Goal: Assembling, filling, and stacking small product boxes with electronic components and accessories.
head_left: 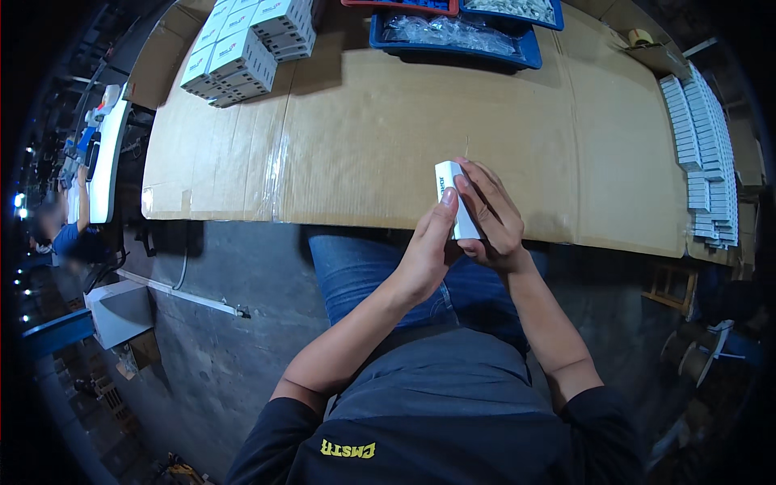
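Observation:
A small white box (465,220) with dark print is held between my two hands, over the near edge of the cardboard-covered table (388,145). My left hand (428,246) grips its left side, with the thumb lying along the printed face. The fingers of my right hand (495,212) wrap over its right side and far end. Part of the box is hidden behind the right fingers, and so are the left fingertips.
Stacked white boxes (242,52) stand at the far left of the table. Blue trays (457,52) of clear plastic bags and small pale parts sit at the back, beside a red tray (400,4). More white boxes (703,158) are piled at the right edge. Another person (73,234) works far left.

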The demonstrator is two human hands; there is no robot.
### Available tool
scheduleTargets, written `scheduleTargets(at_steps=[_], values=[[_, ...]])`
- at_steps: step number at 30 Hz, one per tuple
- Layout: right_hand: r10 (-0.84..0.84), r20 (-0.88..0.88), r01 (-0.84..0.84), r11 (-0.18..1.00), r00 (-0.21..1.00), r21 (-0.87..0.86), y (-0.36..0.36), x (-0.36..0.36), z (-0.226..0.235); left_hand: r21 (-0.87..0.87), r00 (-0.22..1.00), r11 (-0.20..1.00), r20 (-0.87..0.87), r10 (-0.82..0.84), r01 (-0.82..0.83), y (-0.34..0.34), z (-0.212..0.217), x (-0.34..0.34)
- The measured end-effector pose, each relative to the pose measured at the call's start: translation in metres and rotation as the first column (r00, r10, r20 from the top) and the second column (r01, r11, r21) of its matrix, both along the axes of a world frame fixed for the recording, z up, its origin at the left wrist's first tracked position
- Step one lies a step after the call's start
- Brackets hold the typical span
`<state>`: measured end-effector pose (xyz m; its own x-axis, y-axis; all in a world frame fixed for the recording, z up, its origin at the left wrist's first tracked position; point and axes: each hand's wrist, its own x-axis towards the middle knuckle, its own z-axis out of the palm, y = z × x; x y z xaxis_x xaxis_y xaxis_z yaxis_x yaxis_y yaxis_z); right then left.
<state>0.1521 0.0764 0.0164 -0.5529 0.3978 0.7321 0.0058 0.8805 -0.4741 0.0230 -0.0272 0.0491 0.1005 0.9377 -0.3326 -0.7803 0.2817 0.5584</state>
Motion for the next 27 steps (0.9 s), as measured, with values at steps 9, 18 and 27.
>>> scheduleTargets(at_steps=[9,18,27], values=[[0.091,0.093,-0.068,0.973,0.992,-0.223,-0.006,0.003,0.013,-0.158,0.993,0.981,-0.054,0.107,-0.114,-0.002,0.008,0.002],[0.066,0.223,0.033,0.911,0.973,-0.411,-0.022,0.01,0.021,-0.066,0.931,0.993,-0.347,-0.111,0.094,-0.017,-0.021,-0.026],[0.166,0.305,-0.086,0.962,0.938,-0.259,-0.025,0.007,0.025,-0.064,0.942,0.996,-0.335,0.037,-0.062,-0.015,0.002,-0.006]])
